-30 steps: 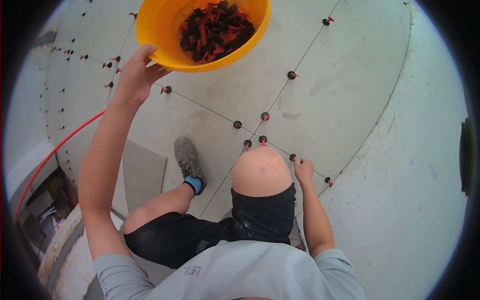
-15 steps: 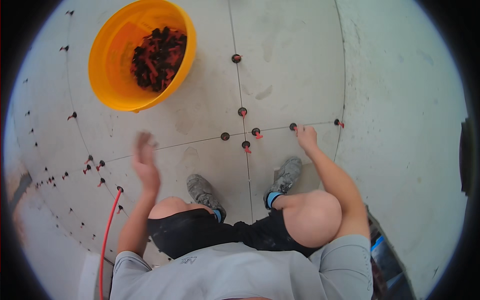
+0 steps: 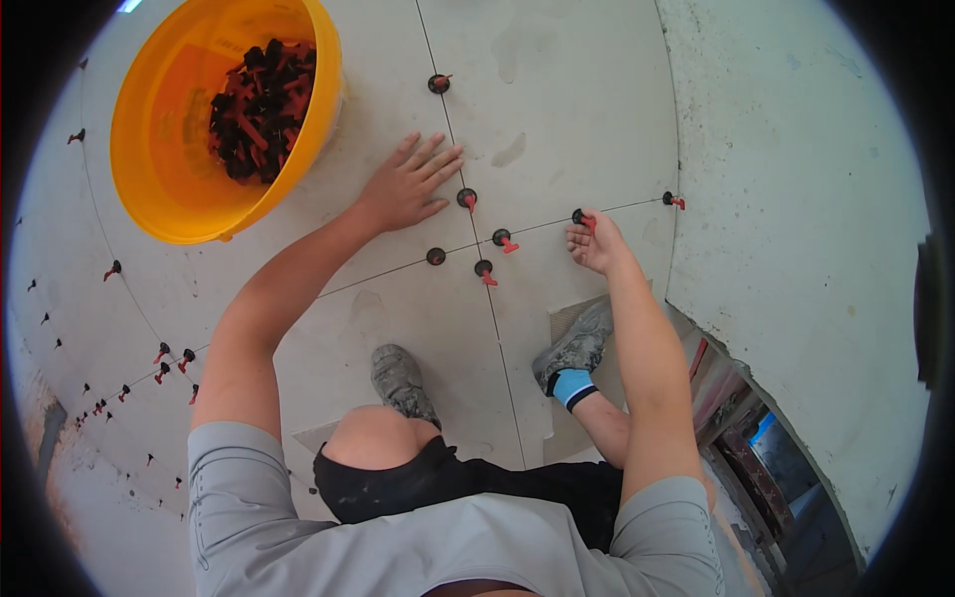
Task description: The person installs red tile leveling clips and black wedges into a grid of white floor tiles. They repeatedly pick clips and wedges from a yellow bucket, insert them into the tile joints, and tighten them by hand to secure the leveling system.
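My left hand (image 3: 406, 185) lies flat on the light grey floor tile, fingers spread, beside the joint that runs away from me. Nothing is in it. My right hand (image 3: 599, 244) has its thumb and fingers closed on a tile leveling spacer (image 3: 588, 220) with a black round base and red T-handle, set in the crosswise joint. Around the tile crossing sit more such spacers: one right of it (image 3: 502, 239), one below (image 3: 484, 270), one above (image 3: 468, 199). A black base (image 3: 436, 257) stands left of the crossing; no raised red handle shows on it.
A yellow bucket (image 3: 323, 109) holding many loose red and black spacers stands at far left. More spacers line the tile joints further left. A whitish wall (image 3: 786, 199) rises along the right. Near my right leg is an opening (image 3: 756, 438) with dark items.
My left hand has come from the left, where it was raised and blurred, onto the tile by the joint. My right hand stays at the same spacer. The view has shifted a little.
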Demonstrator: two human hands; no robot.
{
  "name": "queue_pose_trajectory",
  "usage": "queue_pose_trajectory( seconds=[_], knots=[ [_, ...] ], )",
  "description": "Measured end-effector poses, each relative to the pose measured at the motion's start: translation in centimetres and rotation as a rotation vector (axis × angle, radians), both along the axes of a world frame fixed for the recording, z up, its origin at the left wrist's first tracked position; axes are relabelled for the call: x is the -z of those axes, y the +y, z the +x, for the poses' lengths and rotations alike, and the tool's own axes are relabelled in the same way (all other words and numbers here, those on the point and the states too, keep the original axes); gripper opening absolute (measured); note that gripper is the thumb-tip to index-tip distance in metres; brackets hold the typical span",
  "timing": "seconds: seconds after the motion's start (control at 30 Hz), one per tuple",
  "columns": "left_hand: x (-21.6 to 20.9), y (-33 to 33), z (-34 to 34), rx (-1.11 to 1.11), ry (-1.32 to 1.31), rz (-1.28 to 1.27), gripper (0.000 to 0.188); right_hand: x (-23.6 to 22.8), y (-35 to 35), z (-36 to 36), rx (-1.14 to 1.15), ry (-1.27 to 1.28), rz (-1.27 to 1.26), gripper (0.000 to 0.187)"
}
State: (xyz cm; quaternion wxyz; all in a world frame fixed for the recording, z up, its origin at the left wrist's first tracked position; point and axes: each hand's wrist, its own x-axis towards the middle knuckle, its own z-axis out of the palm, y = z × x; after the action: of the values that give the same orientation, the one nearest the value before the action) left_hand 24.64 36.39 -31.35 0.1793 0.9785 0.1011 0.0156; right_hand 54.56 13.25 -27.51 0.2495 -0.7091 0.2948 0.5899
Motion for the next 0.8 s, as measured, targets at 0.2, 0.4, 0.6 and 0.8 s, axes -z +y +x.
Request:
queue_pose_trajectory(
  seconds=[0.2, 0.4, 0.6, 0.8],
  knots=[
    [0.1, -0.8, -0.1, -0.037, -0.034, 0.051, 0.059, 2.6, 1.1, 3.5, -0.433, 0.013, -0.103, 0.026],
    [-0.7, -1.7, 0.2, -0.049, 0.077, 0.086, 0.062, 2.1, 6.6, 0.9, -2.099, -0.25, -0.186, 0.018],
    [-3.1, -1.0, 1.4, -0.088, 0.136, 0.027, 0.068, -3.6, 6.7, -0.3, -2.271, -0.353, -0.082, 0.032],
    [-6.7, -3.9, 2.9, -0.263, -0.069, -0.151, 0.069, -8.7, 1.1, 12.0, -1.787, -0.764, -0.017, 0.05]
  ],
)
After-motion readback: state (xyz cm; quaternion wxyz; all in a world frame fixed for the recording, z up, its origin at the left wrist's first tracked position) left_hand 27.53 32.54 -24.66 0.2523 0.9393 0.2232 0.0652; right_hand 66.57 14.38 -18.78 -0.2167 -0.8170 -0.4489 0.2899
